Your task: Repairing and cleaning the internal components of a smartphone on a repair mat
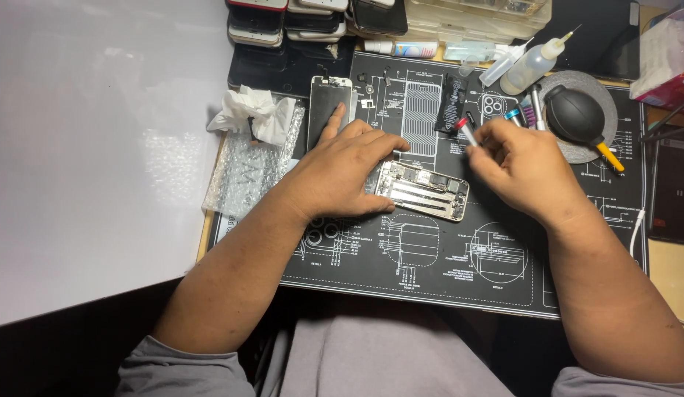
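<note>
while the opened phone body lies near the middle of the black repair mat, it is steadied by the left hand, whose fingers are spread flat over its left end, with the thumb laid along the lower edge. nothing is pinched by that hand; it is only pressed down. just above and to the right of the phone, the right hand is held clear of the mat with its fingers closed around a thin tool with a red collar, whose tip points up and to the left. a detached screen is seen beside the left fingertips, next to a crumpled white tissue and a sheet of bubble wrap. a black battery, a black rubber air blower and a small squeeze bottle are set along the mat's far edge, and stacked phones are piled behind it.
</note>
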